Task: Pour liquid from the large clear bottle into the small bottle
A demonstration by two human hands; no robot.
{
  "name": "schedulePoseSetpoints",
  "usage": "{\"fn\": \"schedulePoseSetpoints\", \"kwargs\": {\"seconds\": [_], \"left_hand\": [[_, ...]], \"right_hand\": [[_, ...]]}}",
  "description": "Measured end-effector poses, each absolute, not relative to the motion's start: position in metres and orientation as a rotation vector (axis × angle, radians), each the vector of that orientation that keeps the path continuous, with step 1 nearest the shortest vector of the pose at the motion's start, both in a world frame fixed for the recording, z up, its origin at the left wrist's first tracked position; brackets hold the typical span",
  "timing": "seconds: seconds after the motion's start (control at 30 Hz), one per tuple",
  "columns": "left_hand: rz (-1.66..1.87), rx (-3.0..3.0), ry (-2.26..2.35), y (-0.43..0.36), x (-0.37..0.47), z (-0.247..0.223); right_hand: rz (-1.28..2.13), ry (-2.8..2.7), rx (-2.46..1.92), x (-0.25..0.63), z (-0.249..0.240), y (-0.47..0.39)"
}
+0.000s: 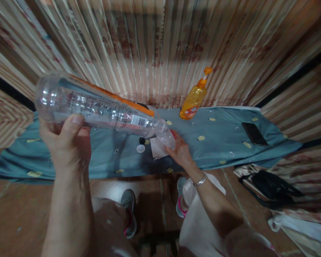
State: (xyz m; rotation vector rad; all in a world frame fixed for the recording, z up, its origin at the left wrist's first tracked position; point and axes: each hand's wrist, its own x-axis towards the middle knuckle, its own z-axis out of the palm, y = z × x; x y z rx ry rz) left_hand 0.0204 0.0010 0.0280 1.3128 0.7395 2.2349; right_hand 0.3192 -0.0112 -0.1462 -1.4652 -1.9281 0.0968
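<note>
In my left hand (66, 142) is a large clear plastic bottle (101, 110) with an orange-edged printed label and a barcode. It lies tilted almost sideways, its neck pointing down to the right. My right hand (180, 151) holds a small clear plastic container (166, 138) against that neck; whether the mouths touch is hard to tell. No liquid can be made out in either. Below them on the cloth are a pale folded tissue or cloth (157, 149), a black cap (142, 140) and a whitish round lid (140, 148).
An orange pump bottle (194, 101) stands toward the back of the green patterned tablecloth (216, 139). A black phone (254, 134) lies at the right. Pleated curtains (149, 53) hang behind. On the floor at right sits a dark bag (267, 187).
</note>
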Motion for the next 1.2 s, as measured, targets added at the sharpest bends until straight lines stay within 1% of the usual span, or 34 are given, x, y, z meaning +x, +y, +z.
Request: {"fn": "schedulePoseSetpoints", "kwargs": {"seconds": [0.33,1.2], "left_hand": [[2.23,1.302,0.804,0.0022,0.0191,0.0279],[2.254,1.253,0.787,0.0039,0.018,0.026]], "right_hand": [[0.107,-1.915,-1.429,0.3186,-0.1453,-0.0116],[0.101,-1.929,-1.446,0.3176,-0.1468,-0.0121]]}}
